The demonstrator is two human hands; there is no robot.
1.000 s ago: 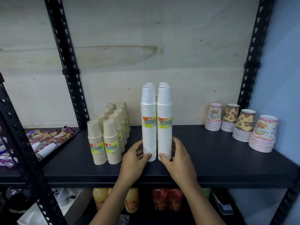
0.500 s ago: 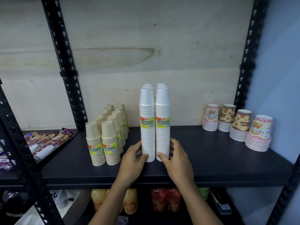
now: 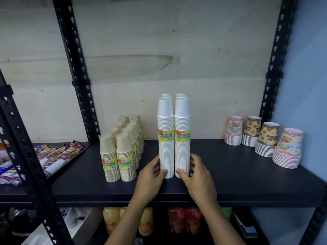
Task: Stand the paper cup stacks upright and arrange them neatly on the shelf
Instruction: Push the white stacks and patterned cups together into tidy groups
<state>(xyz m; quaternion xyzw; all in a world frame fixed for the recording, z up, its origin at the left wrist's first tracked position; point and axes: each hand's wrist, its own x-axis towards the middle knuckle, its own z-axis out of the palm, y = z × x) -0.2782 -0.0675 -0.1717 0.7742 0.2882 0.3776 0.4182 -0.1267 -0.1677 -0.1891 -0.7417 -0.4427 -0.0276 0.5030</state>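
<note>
One wide-angle camera, worn on the head, faces the black shelf (image 3: 238,175) straight on from close by, tilted slightly down. The white cup stacks (image 3: 166,149) stand mid-frame; the left hand (image 3: 150,176) and right hand (image 3: 200,175) reach in from the near bottom edge.

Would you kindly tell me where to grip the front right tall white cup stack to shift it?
Low, near its base, from the open right side and front. The right white stack is tall and narrow, so a high grip would probably tip it; the left white stack stands close against its left, and more stacks stand behind.
</note>
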